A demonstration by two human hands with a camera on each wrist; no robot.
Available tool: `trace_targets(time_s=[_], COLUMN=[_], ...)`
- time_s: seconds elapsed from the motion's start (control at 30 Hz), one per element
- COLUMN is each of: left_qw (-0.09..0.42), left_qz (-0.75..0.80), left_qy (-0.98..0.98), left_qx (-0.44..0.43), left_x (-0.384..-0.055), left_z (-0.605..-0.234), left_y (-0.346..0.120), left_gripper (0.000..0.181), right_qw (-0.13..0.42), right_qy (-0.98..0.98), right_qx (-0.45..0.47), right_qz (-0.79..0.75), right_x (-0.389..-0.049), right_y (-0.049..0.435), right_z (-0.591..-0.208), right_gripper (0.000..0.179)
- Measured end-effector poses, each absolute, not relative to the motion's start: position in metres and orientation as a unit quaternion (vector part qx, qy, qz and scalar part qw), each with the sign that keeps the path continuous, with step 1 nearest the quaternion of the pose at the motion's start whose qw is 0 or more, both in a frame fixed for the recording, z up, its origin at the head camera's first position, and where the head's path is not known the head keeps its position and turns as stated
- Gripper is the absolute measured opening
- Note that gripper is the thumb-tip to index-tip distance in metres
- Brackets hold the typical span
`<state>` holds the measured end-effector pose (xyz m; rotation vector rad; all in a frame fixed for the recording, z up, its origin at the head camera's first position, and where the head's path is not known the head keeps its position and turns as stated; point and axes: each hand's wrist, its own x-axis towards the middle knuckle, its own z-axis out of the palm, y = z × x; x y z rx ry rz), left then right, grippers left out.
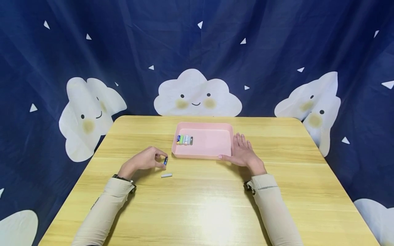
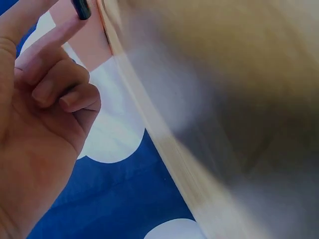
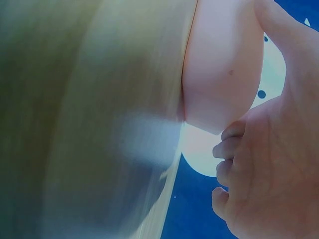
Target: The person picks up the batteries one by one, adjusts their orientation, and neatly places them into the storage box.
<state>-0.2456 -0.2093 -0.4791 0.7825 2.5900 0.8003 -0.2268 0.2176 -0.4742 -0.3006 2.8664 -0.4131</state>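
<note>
My left hand [image 1: 146,159] pinches a small dark battery [image 1: 165,161] with a blue end between thumb and index finger, just off the front left of a pink tray [image 1: 203,157]. In the left wrist view the battery [image 2: 81,9] shows only partly, at the top edge. Several batteries [image 1: 186,140] in blue, green, white and black stand side by side along the tray's left part. At the tray's front right corner my right hand [image 1: 243,152] rests against the side, fingers extended, thumb along the front rim. A whitish battery-like cylinder [image 1: 166,175] lies on the table below my left hand.
The wooden table [image 1: 197,205] reaches back to a dark blue curtain [image 1: 197,41] with white cloud prints. Glare brightens the table's front middle. Both wrists carry dark straps over light sleeves.
</note>
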Motion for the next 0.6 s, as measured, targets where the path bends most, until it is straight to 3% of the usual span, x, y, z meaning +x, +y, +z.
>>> trace_targets(time_s=[0.6], left_qw=[0.078], left_qz=[0.394], left_qy=[0.880], left_qx=[0.255], left_x=[-0.260], left_z=[-0.471], left_y=[-0.201], left_gripper=[0.053], right_qw=[0.116], right_qy=[0.978], right_qx=[-0.100], right_qz=[-0.140], right_x=[-0.227], right_y=[0.217], right_z=[-0.475], right_gripper=[0.127])
